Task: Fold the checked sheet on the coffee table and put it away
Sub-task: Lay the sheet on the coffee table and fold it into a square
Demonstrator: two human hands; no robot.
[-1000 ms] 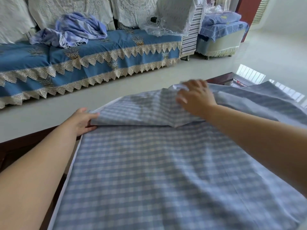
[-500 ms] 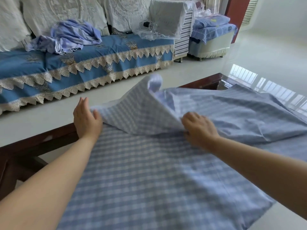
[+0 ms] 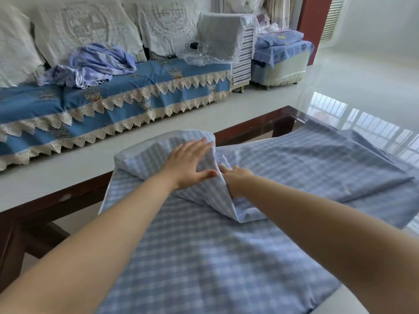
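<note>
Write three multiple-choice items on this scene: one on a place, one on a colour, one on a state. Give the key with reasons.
1. Where does the crumpled lilac cloth lie?
A. on the sofa
B. on the floor
C. on the coffee table

2. What colour is the sofa cover?
A. red
B. blue with cream lace trim
C. plain green

3. How is the left hand on the checked sheet?
A. clenched in a fist
B. lifted clear
C. laid flat, fingers spread

Key: 1 A, it sits on the sofa seat; 2 B, blue cloth with lace edging; 3 C, the palm presses the raised fold.
</note>
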